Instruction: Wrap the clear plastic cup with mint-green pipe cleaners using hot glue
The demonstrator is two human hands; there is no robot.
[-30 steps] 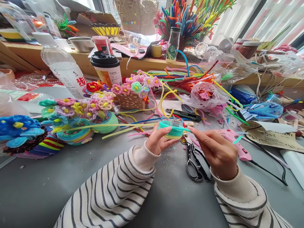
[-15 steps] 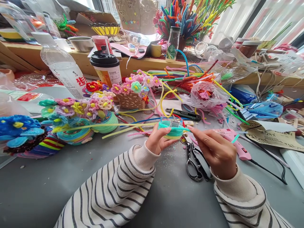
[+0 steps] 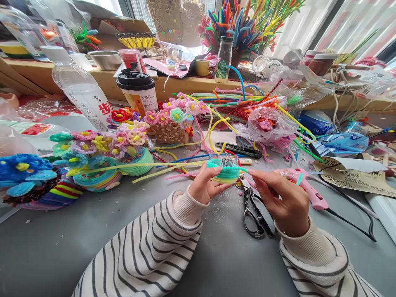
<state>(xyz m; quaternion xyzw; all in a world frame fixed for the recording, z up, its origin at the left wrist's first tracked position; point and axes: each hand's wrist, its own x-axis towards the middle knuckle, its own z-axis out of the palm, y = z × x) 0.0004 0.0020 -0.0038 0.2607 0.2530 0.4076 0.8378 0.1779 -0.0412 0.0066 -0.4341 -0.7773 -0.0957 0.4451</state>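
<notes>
Between thumb and fingers, my left hand grips a small clear cup wrapped in pale yellow and turquoise fuzzy stems. A barcode label shows on its side. My right hand pinches the loose end of the turquoise pipe cleaner, which runs from the cup's right side; its tip sticks out beyond the fingers. Pale yellow stems stretch left from behind my left hand. Just below the cup and between the hands lie black-handled scissors. A pink glue gun rests behind my right hand.
Wrapped pots with fuzzy flowers stand at left, near a water bottle and a lidded paper cup. Behind are a woven basket, a black utility knife and piled pipe cleaners. The glue gun's cord curves along the right.
My right hand has shifted slightly down, still pinching the turquoise stem, whose free tip has moved a little left. My left hand and the cup hold nearly the same place.
</notes>
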